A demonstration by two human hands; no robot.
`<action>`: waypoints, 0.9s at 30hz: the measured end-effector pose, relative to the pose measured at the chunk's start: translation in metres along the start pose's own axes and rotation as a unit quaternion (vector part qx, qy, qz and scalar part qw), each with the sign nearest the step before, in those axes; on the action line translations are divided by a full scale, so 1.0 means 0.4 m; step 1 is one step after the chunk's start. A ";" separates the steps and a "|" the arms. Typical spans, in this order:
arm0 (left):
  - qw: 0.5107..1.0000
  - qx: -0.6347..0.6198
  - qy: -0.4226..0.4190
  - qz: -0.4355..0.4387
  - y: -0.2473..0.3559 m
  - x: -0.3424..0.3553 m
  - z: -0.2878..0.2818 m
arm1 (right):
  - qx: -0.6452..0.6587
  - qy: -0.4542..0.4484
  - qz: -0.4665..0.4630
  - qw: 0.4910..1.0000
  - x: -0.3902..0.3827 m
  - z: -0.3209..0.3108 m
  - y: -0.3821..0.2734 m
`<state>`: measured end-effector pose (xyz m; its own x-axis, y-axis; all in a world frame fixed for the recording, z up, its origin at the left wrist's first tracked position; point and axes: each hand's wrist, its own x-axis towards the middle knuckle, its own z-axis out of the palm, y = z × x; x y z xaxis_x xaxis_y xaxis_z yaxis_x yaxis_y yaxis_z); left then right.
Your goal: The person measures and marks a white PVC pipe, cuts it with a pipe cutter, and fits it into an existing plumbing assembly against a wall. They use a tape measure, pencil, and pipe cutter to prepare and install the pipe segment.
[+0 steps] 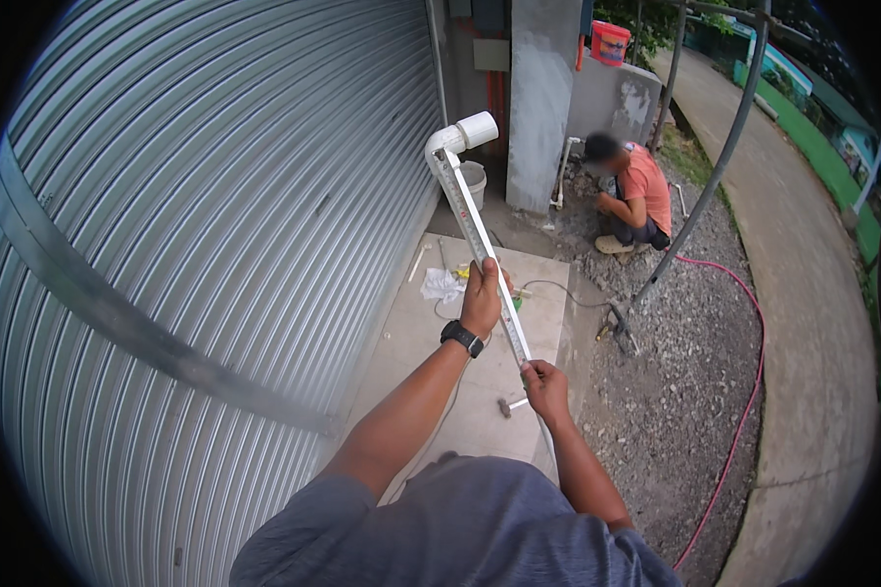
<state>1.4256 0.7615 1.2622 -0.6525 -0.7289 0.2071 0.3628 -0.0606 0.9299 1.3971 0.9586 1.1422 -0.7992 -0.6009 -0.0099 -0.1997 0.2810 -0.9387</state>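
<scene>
The left side is filled by a large, silver, ribbed metal roller shutter [215,196]. On the right, a bed of loose grey gravel [656,391] is edged by a thin pinkish-red hose [762,338]. Between them, a floor of pale tiles [411,323] is laid. A co-worker in a coral shirt [646,186] is seen crouched at the gravel, well apart.

A long, slender, white plastic pipe [486,230] is held above the tiles, its long axis slanted from the far upper left down toward the body. A pale measuring strip with fine marks [463,210] is laid along it. The pipe is clasped by the left hand [483,301] around its middle; its lower stretch is pinched by the right hand [546,391]. The white elbow fitting [443,147] is carried at the far end, beyond the left grip, which is the nearer one.

A white plastic bucket [479,186] is partly hidden behind the pipe, and a red bucket [611,47] is placed by the low wall; the contents of neither can be made out. Below the right hand, a small hammer [506,407] is left on the tiles.
</scene>
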 end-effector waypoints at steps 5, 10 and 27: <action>1.000 0.002 0.007 -0.002 0.010 -0.003 0.002 | -0.070 0.027 -0.008 0.997 -0.019 0.004 -0.050; 1.000 0.004 0.018 -0.008 0.011 -0.008 0.008 | -0.139 0.085 0.016 0.987 -0.024 0.001 -0.099; 0.997 -0.065 0.011 -0.031 -0.005 -0.003 0.015 | -0.135 -0.159 0.021 0.978 0.072 -0.046 -0.055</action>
<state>1.4216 0.7668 1.2618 -0.6617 -0.7362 0.1421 0.4066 -0.1931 0.8930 1.3679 0.9488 1.1689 -0.6019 -0.7747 -0.1935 -0.3463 0.4717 -0.8109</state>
